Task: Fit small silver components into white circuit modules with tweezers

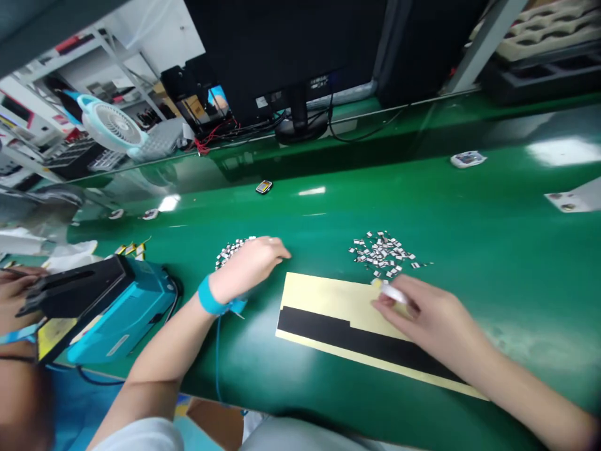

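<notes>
My left hand (248,266) lies curled on the green bench mat (300,225), over a small heap of tiny silver-and-black parts (230,254). A blue wrist strap (211,297) circles that wrist, and its cord runs down over the bench edge. My right hand (413,307) pinches a small white piece (393,292) above a yellowish backing sheet (323,297), which carries a black strip (319,329). A larger scatter of the same tiny parts (382,254) lies just beyond the sheet. Whatever my left fingers cover is hidden.
A co-worker's hand (16,294) is at the far left, by a teal device with a black lid (124,319). Along the back stand a black monitor (282,50) and a white fan (111,124). A small white item (468,159) lies on the mat at right.
</notes>
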The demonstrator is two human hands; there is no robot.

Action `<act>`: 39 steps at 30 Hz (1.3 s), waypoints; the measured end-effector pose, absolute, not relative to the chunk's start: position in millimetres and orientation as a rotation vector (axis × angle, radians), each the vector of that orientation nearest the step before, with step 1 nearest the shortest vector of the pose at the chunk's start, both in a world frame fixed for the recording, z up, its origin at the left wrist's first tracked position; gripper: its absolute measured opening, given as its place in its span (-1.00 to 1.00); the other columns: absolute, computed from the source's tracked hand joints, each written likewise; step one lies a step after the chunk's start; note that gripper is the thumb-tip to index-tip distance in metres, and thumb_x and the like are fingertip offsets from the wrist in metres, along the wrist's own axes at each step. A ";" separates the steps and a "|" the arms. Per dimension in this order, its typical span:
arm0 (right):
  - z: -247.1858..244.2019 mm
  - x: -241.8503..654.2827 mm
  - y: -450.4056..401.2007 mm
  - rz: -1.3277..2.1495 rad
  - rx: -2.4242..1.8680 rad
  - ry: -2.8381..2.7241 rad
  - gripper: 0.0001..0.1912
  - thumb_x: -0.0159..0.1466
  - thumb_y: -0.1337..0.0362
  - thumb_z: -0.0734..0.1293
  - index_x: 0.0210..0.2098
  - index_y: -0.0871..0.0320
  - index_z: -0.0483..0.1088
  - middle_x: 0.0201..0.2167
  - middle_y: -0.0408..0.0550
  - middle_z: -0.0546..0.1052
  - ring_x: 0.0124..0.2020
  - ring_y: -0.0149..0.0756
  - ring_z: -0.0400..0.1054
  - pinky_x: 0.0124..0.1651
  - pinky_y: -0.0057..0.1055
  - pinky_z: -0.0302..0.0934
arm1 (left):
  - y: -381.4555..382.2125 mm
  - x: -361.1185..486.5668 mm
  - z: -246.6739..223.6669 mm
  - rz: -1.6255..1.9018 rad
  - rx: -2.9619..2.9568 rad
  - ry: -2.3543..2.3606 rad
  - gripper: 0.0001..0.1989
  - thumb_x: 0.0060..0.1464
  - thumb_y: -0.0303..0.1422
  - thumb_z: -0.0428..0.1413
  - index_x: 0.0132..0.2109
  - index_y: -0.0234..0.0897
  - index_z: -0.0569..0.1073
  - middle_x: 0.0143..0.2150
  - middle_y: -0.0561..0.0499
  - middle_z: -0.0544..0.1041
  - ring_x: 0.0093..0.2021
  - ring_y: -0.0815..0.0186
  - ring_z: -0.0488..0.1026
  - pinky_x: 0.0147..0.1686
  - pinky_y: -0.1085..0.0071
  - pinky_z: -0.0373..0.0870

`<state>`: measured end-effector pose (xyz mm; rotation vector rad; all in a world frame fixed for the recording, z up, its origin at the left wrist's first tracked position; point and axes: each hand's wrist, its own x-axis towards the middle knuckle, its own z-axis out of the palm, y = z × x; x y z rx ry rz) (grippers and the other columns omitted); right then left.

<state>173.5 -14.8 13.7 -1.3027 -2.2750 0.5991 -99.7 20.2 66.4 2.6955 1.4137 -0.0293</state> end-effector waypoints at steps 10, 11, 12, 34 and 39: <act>3.5 154.7 -37.2 0.704 -1.211 -2.590 -0.95 0.15 0.38 0.24 -0.44 0.15 0.32 -0.48 -0.15 0.36 -0.55 -0.36 0.30 -0.51 -0.44 0.14 | 11.6 -119.3 47.3 -0.063 2.632 1.632 -0.89 -0.04 -0.50 0.02 -0.45 -0.35 0.44 -0.40 -0.08 0.47 -0.38 0.24 0.41 -0.37 0.36 0.35; 2.9 153.4 -38.4 0.678 -1.184 -2.595 -0.96 0.14 0.37 0.25 -0.43 0.15 0.33 -0.47 -0.15 0.37 -0.55 -0.37 0.31 -0.51 -0.44 0.16 | 11.9 -115.2 50.6 -0.015 2.614 1.625 -0.90 -0.03 -0.50 0.02 -0.42 -0.35 0.44 -0.39 -0.07 0.47 -0.39 0.25 0.41 -0.38 0.36 0.35; 2.3 152.1 -39.5 0.634 -1.156 -2.603 -0.97 0.14 0.34 0.25 -0.41 0.16 0.34 -0.46 -0.14 0.37 -0.56 -0.37 0.31 -0.51 -0.44 0.17 | 11.9 -109.8 53.7 0.077 2.581 1.612 -0.91 -0.03 -0.49 0.02 -0.39 -0.35 0.43 -0.39 -0.06 0.47 -0.39 0.27 0.41 -0.38 0.37 0.35; 2.2 147.1 -48.1 0.385 -1.156 -2.694 -0.80 -0.01 0.55 0.24 -0.39 0.23 0.32 -0.45 -0.08 0.40 -0.55 -0.33 0.34 -0.59 -0.45 0.17 | 18.4 -8.3 0.9 0.783 1.573 0.932 -0.91 -0.08 -0.46 0.11 -0.37 -0.38 0.49 -0.38 -0.04 0.44 -0.39 0.40 0.40 -0.40 0.49 0.38; 5.3 150.1 -38.9 0.870 -1.240 -2.437 -0.79 -0.05 0.57 0.25 -0.44 0.19 0.29 -0.45 -0.15 0.40 -0.53 -0.42 0.30 -0.52 -0.52 0.17 | 17.9 -7.8 0.9 0.762 1.752 0.961 -0.78 0.03 -0.50 -0.01 -0.18 -0.29 0.46 -0.30 -0.05 0.37 -0.29 0.37 0.35 -0.34 0.46 0.35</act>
